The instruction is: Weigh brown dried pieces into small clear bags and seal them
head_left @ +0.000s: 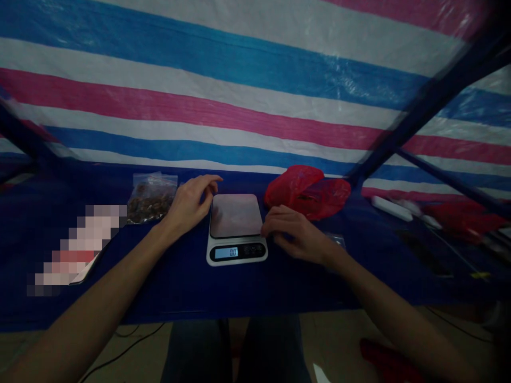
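A white kitchen scale (pixel 237 255) with a metal plate sits on the blue table, its lit display reading 0.0. Nothing lies on the plate. My left hand (pixel 194 199) is at the scale's upper left corner, thumb and fingers apart, holding nothing. At the right edge of the scale is my right hand (pixel 297 231), fingers bent and thumb apart, fingertips at or very near the plate's side. Behind it stands a red plastic bag (pixel 295 183) with its mouth open; its contents are hard to make out. Left of my left hand lies a clear zip bag (pixel 149 205) of brown pieces.
A blurred-out flat object (pixel 80 250) lies at left. A small clear bag (pixel 335 240) is partly behind my right wrist. Further right are a white strip (pixel 391 208) and more red plastic (pixel 459 218). Dark frame bars and striped sheeting (pixel 223 101) close off the back.
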A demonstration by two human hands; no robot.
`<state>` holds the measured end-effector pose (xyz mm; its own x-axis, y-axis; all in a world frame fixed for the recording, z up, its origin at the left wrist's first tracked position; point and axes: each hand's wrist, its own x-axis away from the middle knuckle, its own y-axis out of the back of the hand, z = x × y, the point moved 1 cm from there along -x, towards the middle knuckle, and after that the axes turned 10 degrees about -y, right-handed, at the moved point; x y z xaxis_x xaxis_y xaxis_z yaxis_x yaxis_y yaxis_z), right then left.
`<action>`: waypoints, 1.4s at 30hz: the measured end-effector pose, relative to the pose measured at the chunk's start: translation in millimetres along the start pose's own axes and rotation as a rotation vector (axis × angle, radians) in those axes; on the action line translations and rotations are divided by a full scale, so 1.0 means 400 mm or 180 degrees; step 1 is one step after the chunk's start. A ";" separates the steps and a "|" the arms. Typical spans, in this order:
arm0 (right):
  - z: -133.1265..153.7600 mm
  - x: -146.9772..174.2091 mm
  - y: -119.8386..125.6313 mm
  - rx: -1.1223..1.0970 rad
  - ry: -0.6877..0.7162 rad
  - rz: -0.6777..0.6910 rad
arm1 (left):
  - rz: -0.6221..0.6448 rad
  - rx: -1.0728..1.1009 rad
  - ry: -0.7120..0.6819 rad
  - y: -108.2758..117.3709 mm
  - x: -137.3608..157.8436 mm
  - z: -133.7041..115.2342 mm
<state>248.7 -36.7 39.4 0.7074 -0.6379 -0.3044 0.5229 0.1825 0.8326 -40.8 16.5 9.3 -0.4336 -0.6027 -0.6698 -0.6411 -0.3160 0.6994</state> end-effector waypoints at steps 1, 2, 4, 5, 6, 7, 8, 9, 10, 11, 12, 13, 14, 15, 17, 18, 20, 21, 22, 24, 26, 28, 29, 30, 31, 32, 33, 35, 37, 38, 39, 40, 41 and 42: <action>0.004 0.001 -0.015 0.0146 0.0168 0.0060 | -0.0009 0.0002 -0.0008 -0.001 0.000 -0.002; 0.005 0.005 -0.029 0.0310 0.0305 0.0132 | -0.0020 0.0007 -0.0014 -0.002 0.001 -0.005; 0.004 0.016 -0.049 0.0541 0.0435 0.0235 | -0.0013 0.0016 0.0001 -0.003 0.000 -0.009; 0.003 0.021 -0.054 0.0592 0.0452 0.0252 | -0.0001 0.0014 0.0013 -0.004 0.000 -0.011; 0.003 0.027 -0.056 0.0620 0.0444 0.0251 | 0.0011 0.0008 0.0024 -0.004 -0.001 -0.012; 0.003 0.031 -0.056 0.0637 0.0423 0.0245 | 0.0020 0.0006 0.0031 -0.005 -0.001 -0.012; 0.005 0.035 -0.055 0.0657 0.0400 0.0241 | 0.0031 0.0010 0.0043 -0.006 -0.002 -0.012; 0.007 0.038 -0.054 0.0687 0.0377 0.0248 | 0.0044 0.0015 0.0062 -0.007 -0.002 -0.012; 0.010 0.040 -0.054 0.0720 0.0356 0.0258 | 0.0054 0.0018 0.0087 -0.008 -0.003 -0.011; 0.012 0.042 -0.055 0.0749 0.0331 0.0270 | 0.0064 0.0020 0.0117 -0.008 -0.003 -0.010; 0.013 0.043 -0.056 0.0757 0.0306 0.0287 | 0.0075 0.0022 0.0151 -0.009 -0.004 -0.010; 0.014 0.044 -0.057 0.0740 0.0281 0.0300 | 0.0078 0.0025 0.0178 -0.009 -0.004 -0.009; 0.013 0.045 -0.058 0.0696 0.0267 0.0301 | 0.0069 0.0030 0.0200 -0.008 -0.005 -0.008; 0.011 0.046 -0.057 0.0639 0.0264 0.0283 | 0.0049 0.0038 0.0214 -0.008 -0.005 -0.008; 0.004 0.048 -0.049 0.0479 0.0263 0.0098 | -0.0013 0.0068 0.0232 -0.006 -0.005 -0.005; 0.000 0.049 -0.040 0.0381 0.0221 -0.0064 | -0.0048 0.0086 0.0236 -0.005 -0.004 -0.003; -0.011 0.054 -0.019 0.0165 -0.0024 -0.0431 | -0.0092 0.0120 0.0251 -0.006 -0.002 0.004; -0.017 0.058 -0.010 0.0046 -0.0210 -0.0564 | -0.0119 0.0133 0.0254 -0.008 0.000 0.009; -0.024 0.063 -0.003 -0.0070 -0.0414 -0.0626 | -0.0147 0.0145 0.0252 -0.010 0.001 0.014; -0.041 0.074 -0.003 -0.0232 -0.0785 -0.0578 | -0.0196 0.0175 0.0243 -0.015 0.005 0.024; -0.061 0.085 -0.020 -0.0298 -0.1032 -0.0469 | -0.0213 0.0225 0.0218 -0.019 0.007 0.032; -0.082 0.091 -0.042 -0.0374 -0.1172 -0.0446 | -0.0204 0.0266 0.0197 -0.021 0.009 0.034; -0.091 0.093 -0.052 -0.0456 -0.1205 -0.0455 | -0.0209 0.0273 0.0186 -0.021 0.009 0.034; -0.098 0.092 -0.058 -0.0560 -0.1225 -0.0456 | -0.0220 0.0275 0.0177 -0.020 0.009 0.034; -0.103 0.090 -0.060 -0.0658 -0.1236 -0.0450 | -0.0233 0.0274 0.0172 -0.019 0.009 0.033; -0.104 0.087 -0.057 -0.0725 -0.1242 -0.0447 | -0.0239 0.0276 0.0173 -0.018 0.008 0.032; -0.102 0.082 -0.050 -0.0748 -0.1252 -0.0457 | -0.0247 0.0279 0.0178 -0.017 0.008 0.031; -0.089 0.067 -0.028 -0.0695 -0.1273 -0.0583 | -0.0255 0.0292 0.0189 -0.018 0.006 0.030; -0.066 0.040 -0.009 -0.0646 -0.1245 -0.0778 | -0.0269 0.0297 0.0167 -0.020 0.005 0.030; -0.054 0.022 -0.005 -0.0649 -0.1199 -0.0850 | -0.0275 0.0301 0.0146 -0.022 0.005 0.030; -0.043 0.001 -0.008 -0.0669 -0.1138 -0.0890 | -0.0273 0.0309 0.0129 -0.024 0.006 0.030; -0.033 -0.020 -0.016 -0.0690 -0.1068 -0.0897 | -0.0264 0.0321 0.0118 -0.025 0.006 0.031; -0.027 -0.042 -0.030 -0.0697 -0.1006 -0.0874 | -0.0253 0.0334 0.0117 -0.026 0.007 0.031; -0.025 -0.063 -0.046 -0.0676 -0.0957 -0.0853 | -0.0242 0.0344 0.0122 -0.026 0.008 0.031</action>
<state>226.1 -16.7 27.2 0.3808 -0.8667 -0.3223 0.7769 0.1108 0.6198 -43.6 26.9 -3.3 -0.3580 -0.6082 -0.7085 -0.7367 -0.2823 0.6145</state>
